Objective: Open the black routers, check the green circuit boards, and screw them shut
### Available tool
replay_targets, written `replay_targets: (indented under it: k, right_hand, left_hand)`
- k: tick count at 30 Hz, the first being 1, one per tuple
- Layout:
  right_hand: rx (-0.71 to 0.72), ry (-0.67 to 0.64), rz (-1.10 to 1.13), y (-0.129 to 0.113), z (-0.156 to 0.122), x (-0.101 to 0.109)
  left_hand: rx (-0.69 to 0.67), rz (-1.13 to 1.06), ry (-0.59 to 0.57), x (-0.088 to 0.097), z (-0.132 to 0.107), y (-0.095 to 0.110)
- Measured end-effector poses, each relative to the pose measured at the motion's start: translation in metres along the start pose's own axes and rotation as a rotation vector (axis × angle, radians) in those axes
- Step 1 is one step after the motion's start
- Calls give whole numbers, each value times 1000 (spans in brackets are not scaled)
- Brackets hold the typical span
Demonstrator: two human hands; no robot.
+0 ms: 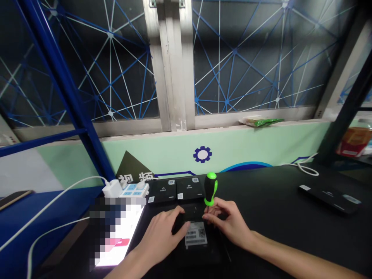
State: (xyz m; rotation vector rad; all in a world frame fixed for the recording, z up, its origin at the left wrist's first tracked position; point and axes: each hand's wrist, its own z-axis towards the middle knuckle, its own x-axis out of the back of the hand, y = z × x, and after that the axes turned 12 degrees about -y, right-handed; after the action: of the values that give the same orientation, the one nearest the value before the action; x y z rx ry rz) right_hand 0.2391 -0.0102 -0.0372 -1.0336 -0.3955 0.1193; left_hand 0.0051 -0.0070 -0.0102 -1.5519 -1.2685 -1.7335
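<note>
A black box-shaped device (pixel 200 255) lies in front of me, with a white printed label (pixel 195 235) on its top. My left hand (pixel 162 228) rests on its left side; the thumb reaches to the label's edge and the fingers are spread. On the right, my right hand (pixel 228 223) pinches the thin metal shaft of a screwdriver (pixel 210 189), just below the black and bright green handle. The screwdriver stands nearly upright over the device's right side. Its tip is hidden behind my fingers.
Two black boxes (pixel 189 188) sit behind the device, and another black box (pixel 329 198) lies far right. To the left are a lit screen (pixel 122 236), a power strip (pixel 134 190) and a white charger (pixel 112 188) with cables. A green packet (pixel 261 122) is on the sill.
</note>
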Motion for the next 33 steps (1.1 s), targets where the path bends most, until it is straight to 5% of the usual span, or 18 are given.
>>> replay_targets:
  k: [10, 20, 26, 33]
  right_hand:
    - [154, -148, -238, -12, -6, 3]
    - [-49, -38, 66, -1, 2, -1]
    - [-15, -179, 61, -8, -2, 3]
    - [-124, -39, 152, -2, 2, -4]
  left_hand:
    - [-8, 6, 17, 0, 0, 0]
    - [-14, -18, 10, 2, -2, 1]
    - [-7, -5, -3, 1, -1, 1]
    - [-3, -14, -1, 1, 0, 1]
